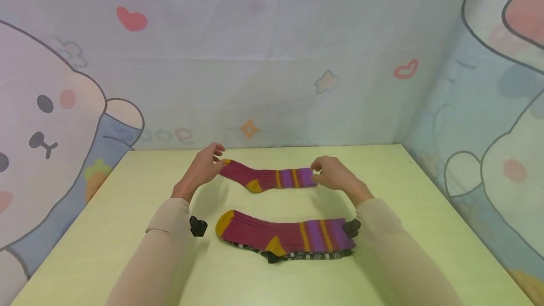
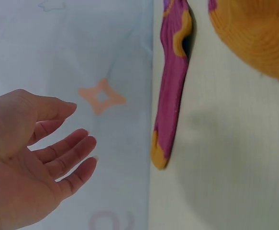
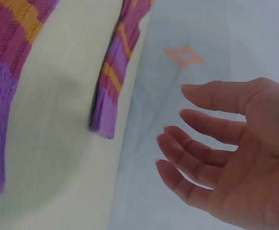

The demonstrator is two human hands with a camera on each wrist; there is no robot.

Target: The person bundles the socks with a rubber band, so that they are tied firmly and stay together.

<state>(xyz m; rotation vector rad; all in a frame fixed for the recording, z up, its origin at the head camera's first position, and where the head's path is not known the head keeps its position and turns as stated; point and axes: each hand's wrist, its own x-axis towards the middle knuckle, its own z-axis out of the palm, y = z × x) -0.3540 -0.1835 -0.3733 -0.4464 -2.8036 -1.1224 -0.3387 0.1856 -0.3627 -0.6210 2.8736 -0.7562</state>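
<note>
Far sock (image 1: 267,178): lying near the worktop's (image 1: 425,192) far edge, yellow toe pointing toward the left edge.
Left hand (image 1: 204,166): hovering by that toe, fingers loosely bending, holding nothing.
Right hand (image 1: 333,173): hovering by the purple cuff, fingers loosely curving, gripping nothing.
Near sock (image 1: 289,235): resting closer to the near edge, covering most of a black-and-white sock (image 1: 314,255) (its heel is peeking out).

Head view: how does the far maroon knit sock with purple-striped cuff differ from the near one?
The far sock lies farther back on the pale yellow table, the near sock nearer the camera. The far sock looks smaller than the near sock. Black-and-white fabric shows along the near sock's lower edge, none along the far sock's. Both lie cuff to the right.
</note>
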